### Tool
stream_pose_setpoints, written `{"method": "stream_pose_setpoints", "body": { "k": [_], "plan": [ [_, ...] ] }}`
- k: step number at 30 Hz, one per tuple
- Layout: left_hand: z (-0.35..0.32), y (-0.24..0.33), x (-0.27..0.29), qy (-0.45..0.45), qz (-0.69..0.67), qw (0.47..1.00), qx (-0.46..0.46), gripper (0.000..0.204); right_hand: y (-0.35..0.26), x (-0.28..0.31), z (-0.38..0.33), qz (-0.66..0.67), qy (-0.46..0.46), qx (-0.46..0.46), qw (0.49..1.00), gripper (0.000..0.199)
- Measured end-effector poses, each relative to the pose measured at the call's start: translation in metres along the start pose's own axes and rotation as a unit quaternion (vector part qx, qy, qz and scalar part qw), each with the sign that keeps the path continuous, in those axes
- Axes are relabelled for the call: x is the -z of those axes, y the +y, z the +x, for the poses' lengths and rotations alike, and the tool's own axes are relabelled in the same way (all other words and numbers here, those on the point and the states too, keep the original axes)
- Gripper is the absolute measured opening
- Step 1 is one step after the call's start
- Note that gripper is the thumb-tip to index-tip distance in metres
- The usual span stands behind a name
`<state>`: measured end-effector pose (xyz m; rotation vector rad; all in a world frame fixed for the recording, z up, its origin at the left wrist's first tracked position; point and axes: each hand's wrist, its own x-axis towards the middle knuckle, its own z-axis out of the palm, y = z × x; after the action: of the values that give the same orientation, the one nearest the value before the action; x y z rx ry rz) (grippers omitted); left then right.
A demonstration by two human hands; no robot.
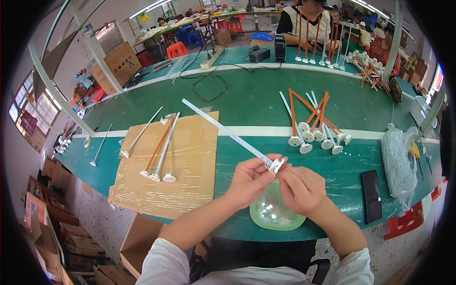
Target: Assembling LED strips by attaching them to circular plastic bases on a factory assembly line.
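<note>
My left hand (249, 179) is closed round the lower end of a pale LED light strip (223, 128), which slants up to the left. A small white plastic base (276, 165) sits at the strip's lower end, between my two hands. My right hand (304, 190) is pinched against the right side of this base. Whether its fingers also hold a small part is hidden. Just below my hands, a clear, greenish-rimmed bowl-like cover (276, 216) rests on the green table, partly behind my right hand.
Left of my hands, several strips with round bases (155, 176) lie on cardboard (192, 166). More strips with bases (316, 135) are piled far right. A black phone (371, 197) and clear plastic bag (398, 161) lie at right. Across the table (247, 90), a person works behind upright rods.
</note>
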<state>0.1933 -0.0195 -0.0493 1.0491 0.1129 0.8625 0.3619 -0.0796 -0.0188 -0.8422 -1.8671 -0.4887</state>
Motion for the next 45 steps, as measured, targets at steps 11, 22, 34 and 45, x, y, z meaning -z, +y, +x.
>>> {"method": "stream_pose_setpoints", "body": {
  "k": [11,22,34,45],
  "plan": [
    [-0.003,-0.009,-0.007,0.023,-0.149,0.987,0.048,0.046,-0.001,-0.008,0.002,-0.016,0.042,0.018,0.999,0.018],
    [0.000,-0.003,-0.004,0.068,-0.090,0.993,0.041,0.043,0.009,-0.018,0.005,0.058,0.052,-0.023,0.997,0.021],
    [-0.003,-0.010,0.002,0.064,-0.146,0.987,0.037,0.048,0.008,-0.017,-0.006,0.097,0.071,-0.066,0.991,0.021],
    [-0.003,-0.016,-0.011,0.098,-0.067,0.993,0.014,0.046,0.000,-0.017,-0.005,-0.006,0.072,-0.031,0.997,0.029]
  ]
}}
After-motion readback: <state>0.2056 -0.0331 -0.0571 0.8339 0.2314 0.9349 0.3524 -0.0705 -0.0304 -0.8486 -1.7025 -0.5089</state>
